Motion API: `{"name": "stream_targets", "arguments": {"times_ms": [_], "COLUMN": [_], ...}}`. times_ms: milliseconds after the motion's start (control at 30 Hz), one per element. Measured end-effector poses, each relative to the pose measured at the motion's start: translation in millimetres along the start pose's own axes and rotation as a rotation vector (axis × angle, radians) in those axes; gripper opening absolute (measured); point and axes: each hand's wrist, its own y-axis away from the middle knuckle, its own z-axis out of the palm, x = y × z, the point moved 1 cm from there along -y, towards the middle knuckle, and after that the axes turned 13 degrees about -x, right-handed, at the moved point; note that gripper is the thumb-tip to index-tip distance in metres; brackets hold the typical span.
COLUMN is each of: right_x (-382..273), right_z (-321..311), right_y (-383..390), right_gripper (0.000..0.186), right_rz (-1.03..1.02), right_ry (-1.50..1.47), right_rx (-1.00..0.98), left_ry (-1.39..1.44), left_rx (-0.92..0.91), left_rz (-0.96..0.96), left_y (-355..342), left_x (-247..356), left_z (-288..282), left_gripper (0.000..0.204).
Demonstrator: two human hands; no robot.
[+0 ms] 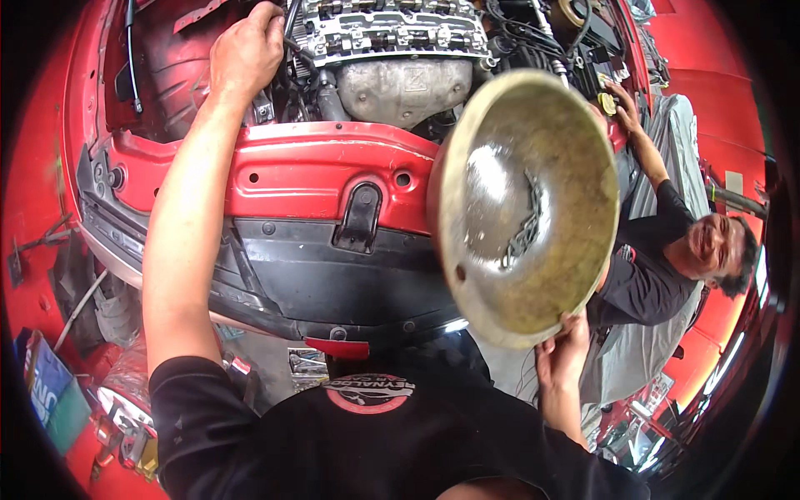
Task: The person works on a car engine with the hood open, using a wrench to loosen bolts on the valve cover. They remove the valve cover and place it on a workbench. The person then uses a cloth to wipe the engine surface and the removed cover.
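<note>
head view: gripping the near rim of a worn, yellowish basin [562, 229] with the right hand [564, 350], tilted with open face toward the camera, covering the right part of the red front panel [300, 171] in view. lying with long axis leading from the right hand, clearly the nearer one, forward across the panel. reaching past the panel's left part with the left hand [247, 54], beside the engine [404, 87], fingers curled; cannot tell whether holding anything.

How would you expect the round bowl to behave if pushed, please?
The bowl probably keeps its shape, given its even, rounded wall. Its glossy, wet-looking inside may be slippery. With the right hand at its rim, it could tip easily.
</note>
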Motion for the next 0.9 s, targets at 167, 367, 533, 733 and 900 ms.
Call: {"name": "stream_targets", "arguments": {"times_ms": [167,367,533,733,900], "right_x": [23.8,-22.1,-127.2,-112.8,-26.2], "right_z": [-35.0,-41.9,47.9,273.0,387.1], "right_y": [39.4,25.3,-43.7,-188.6,-314.0], "right_gripper": [0.046,0.062,0.06,0.069,0.079], "right_rz": [0.026,-0.146,-0.798,-0.972,-0.839], "right_ry": [0.172,0.852,1.2,1.568,2.319], "right_rx": [-0.087,0.311,-0.005,-0.869,-0.959], "left_ry": [0.023,-0.028,0.013,0.042,0.016], "left_rx": [-0.055,0.133,0.12,0.127,0.095], "left_rz": [-0.015,0.053,0.061,0.025,0.05], "left_y": [-0.6,1.6,2.8,2.6,2.4], "left_x": [7.8,13.0,18.0,20.2,18.7], "left_z": [-3.3,-2.6,-1.9,-4.0,-1.1], "left_gripper": [0.024,0.014,0.015,0.012,0.01]}}
